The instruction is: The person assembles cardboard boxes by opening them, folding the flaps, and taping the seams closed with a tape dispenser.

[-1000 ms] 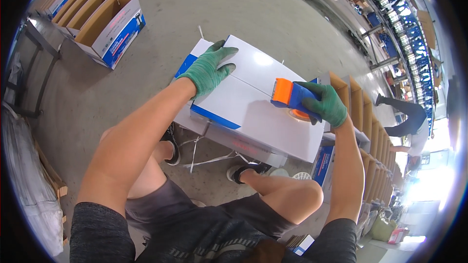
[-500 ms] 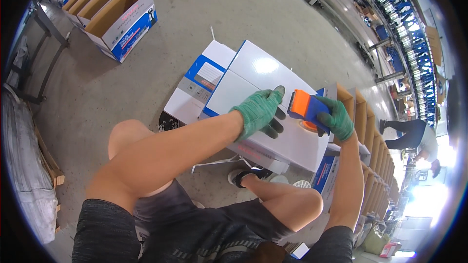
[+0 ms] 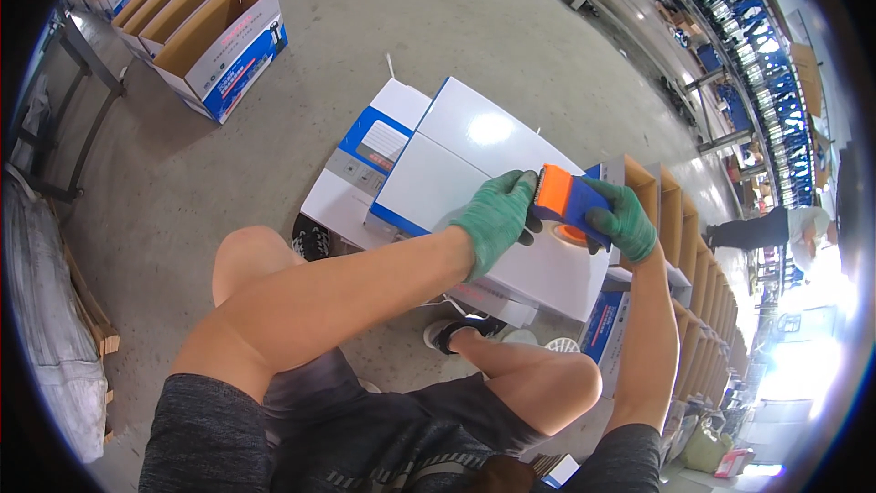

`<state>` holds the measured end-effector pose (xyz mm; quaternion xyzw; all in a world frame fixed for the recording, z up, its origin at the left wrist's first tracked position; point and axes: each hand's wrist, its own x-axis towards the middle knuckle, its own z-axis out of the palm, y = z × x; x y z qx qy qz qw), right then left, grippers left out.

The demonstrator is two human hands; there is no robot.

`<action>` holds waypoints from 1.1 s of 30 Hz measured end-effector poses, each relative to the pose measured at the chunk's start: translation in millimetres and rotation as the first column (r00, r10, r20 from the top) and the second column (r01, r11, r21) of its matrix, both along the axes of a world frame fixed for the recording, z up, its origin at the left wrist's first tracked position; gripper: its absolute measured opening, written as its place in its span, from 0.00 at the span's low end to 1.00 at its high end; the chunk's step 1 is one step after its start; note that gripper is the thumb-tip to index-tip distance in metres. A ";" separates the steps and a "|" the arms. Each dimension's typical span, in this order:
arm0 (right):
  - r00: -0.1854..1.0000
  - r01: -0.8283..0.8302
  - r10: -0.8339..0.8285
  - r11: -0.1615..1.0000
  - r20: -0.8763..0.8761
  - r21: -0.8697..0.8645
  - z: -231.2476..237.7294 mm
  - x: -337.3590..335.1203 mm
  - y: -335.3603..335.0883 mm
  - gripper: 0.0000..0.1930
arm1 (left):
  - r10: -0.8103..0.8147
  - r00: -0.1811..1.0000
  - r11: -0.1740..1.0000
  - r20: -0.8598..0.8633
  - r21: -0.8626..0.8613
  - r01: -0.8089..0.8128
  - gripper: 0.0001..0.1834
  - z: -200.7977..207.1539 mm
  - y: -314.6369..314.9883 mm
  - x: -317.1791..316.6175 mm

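Observation:
In my right hand (image 3: 625, 222), gloved in green, is a handheld tape dispenser (image 3: 573, 199) with a blue body and an orange front. Its toothed edge points left, and a round orange part shows underneath. My left hand (image 3: 497, 215), gloved the same way, is closed at the toothed edge, thumb and fingers drawn together. Whatever it pinches there is too small or hidden to make out. Below both hands lies a white carton (image 3: 429, 173) with blue edges, its flaps closed, on top of a flattened white and blue carton (image 3: 351, 169).
Open cartons (image 3: 214, 46) stand in a row at the far left. More open cartons (image 3: 680, 237) line the right side. A wrapped grey stack (image 3: 55, 310) on a pallet is at the left edge. Racks (image 3: 730, 82) run along the far right, where another person (image 3: 776, 228) bends over.
My left hand has moved right, up to the dispenser's toothed edge, and its spread fingers have closed. The dispenser has shifted slightly left in my right hand.

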<state>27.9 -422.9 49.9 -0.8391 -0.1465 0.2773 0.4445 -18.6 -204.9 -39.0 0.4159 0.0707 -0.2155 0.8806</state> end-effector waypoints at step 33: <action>0.997 -0.071 0.067 0.895 -0.025 -0.441 28.4 15.8 86.8 0.31 | 0.004 0.952 0.112 0.306 0.946 -0.305 0.22 -102.9 162.3 56.9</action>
